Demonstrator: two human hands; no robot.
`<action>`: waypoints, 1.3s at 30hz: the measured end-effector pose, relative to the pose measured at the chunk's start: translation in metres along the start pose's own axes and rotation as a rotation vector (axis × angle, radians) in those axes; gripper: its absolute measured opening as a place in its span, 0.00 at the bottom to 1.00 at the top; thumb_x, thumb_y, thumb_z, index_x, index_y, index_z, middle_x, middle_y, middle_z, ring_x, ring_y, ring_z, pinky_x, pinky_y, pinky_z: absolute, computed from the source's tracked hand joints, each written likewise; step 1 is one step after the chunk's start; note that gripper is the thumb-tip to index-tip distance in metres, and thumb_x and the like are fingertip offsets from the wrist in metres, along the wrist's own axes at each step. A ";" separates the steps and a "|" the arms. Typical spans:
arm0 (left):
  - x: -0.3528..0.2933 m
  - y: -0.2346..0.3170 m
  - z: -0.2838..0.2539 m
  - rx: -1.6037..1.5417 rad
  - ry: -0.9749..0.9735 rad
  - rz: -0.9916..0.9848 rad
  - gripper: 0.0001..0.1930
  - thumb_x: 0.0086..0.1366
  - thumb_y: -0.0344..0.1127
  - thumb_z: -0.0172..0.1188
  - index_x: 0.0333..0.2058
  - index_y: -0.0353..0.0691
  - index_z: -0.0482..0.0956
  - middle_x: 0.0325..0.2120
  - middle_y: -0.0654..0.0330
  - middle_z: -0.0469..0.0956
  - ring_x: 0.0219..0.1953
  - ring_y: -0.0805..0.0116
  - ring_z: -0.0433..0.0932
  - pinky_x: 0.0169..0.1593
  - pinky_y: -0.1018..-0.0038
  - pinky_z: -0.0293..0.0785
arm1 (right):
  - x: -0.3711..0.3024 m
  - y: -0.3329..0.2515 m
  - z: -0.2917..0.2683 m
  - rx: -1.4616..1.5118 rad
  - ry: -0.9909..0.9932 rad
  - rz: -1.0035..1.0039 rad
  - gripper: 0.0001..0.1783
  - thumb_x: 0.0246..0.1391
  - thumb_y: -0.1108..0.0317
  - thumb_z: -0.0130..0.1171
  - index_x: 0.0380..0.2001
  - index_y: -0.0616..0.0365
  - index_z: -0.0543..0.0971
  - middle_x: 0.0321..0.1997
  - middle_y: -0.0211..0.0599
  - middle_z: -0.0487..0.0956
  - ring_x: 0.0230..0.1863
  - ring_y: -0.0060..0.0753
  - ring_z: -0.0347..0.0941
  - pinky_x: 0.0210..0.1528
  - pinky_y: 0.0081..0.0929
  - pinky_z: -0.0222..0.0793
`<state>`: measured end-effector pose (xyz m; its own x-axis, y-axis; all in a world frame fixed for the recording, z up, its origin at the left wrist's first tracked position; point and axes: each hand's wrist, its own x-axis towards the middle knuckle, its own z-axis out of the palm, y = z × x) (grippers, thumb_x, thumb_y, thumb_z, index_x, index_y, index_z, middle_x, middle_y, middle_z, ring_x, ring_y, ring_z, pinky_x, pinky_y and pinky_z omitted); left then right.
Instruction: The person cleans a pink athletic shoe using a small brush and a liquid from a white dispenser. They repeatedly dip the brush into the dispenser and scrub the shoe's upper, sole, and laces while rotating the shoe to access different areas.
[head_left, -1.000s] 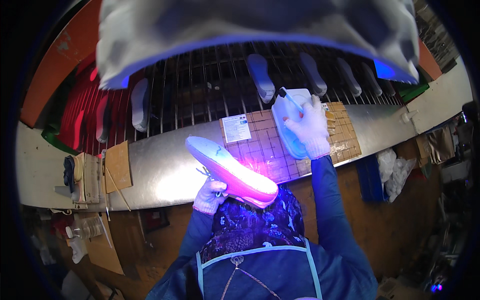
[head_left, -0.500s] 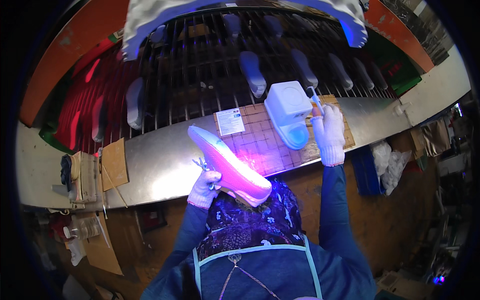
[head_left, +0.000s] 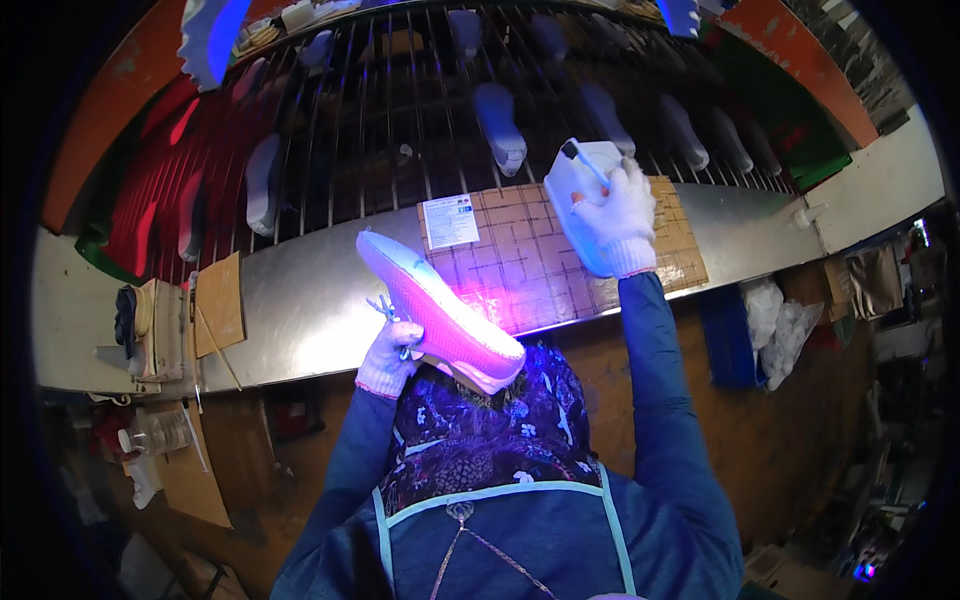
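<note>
My left hand (head_left: pixel 388 357), in a white glove with bare fingertips, is closed on a shoe upper (head_left: pixel 440 308). The upper lies slantwise with its underside up, lit pink and violet, and laces stick out by my thumb. My right hand (head_left: pixel 628 212), gloved alike, grips a small brush (head_left: pixel 592 168) with a pale handle and dark head. It hovers over a white plastic container (head_left: pixel 566 190), whose right part is hidden behind the hand. The container stands on a grid-marked cardboard sheet (head_left: pixel 520 275).
Beyond the metal ledge (head_left: pixel 290 295), shoe soles (head_left: pixel 498 125) lie on a rack of metal rods. A printed label (head_left: pixel 451 220) sits on the cardboard. At left are a brown board (head_left: pixel 219 305) and thin sticks; at right hangs a blue bin (head_left: pixel 735 340) with plastic bags.
My right hand has moved left and farther away, carrying the brush over the container. The shoe upper in my left hand has shifted slightly left in the picture, as the view moved.
</note>
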<state>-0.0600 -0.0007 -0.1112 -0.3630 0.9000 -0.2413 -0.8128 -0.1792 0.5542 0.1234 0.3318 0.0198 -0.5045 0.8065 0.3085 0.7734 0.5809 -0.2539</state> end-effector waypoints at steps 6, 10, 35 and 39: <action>-0.002 0.000 0.012 0.000 0.035 0.038 0.18 0.57 0.29 0.62 0.47 0.33 0.78 0.30 0.60 0.82 0.29 0.70 0.83 0.34 0.75 0.81 | -0.036 0.082 -0.006 0.155 0.362 -0.090 0.21 0.58 0.54 0.62 0.44 0.61 0.78 0.61 0.59 0.73 0.61 0.61 0.68 0.63 0.53 0.65; -0.011 0.003 0.035 0.009 0.065 0.025 0.18 0.58 0.31 0.63 0.48 0.34 0.77 0.34 0.58 0.83 0.33 0.67 0.84 0.39 0.71 0.83 | -0.069 0.143 -0.012 -0.073 0.147 0.195 0.17 0.61 0.57 0.59 0.46 0.57 0.78 0.55 0.56 0.76 0.57 0.60 0.71 0.59 0.53 0.67; -0.011 -0.043 0.145 1.868 -0.081 0.582 0.28 0.66 0.56 0.62 0.54 0.40 0.81 0.49 0.46 0.81 0.54 0.45 0.77 0.64 0.48 0.64 | -0.256 0.025 -0.060 1.116 -0.200 0.428 0.38 0.50 0.66 0.74 0.64 0.60 0.70 0.49 0.33 0.80 0.38 0.23 0.77 0.37 0.20 0.75; -0.002 -0.068 0.100 2.060 -0.014 0.879 0.29 0.61 0.54 0.66 0.57 0.44 0.79 0.58 0.47 0.75 0.62 0.42 0.71 0.68 0.38 0.55 | -0.284 0.036 -0.067 1.061 -0.195 0.428 0.41 0.51 0.64 0.74 0.66 0.59 0.68 0.49 0.31 0.80 0.37 0.18 0.76 0.30 0.15 0.72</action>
<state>0.0416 0.0495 -0.0688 -0.2463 0.8564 0.4539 0.9461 0.1107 0.3045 0.3202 0.1161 -0.0154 -0.4017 0.9090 -0.1114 0.2309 -0.0172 -0.9728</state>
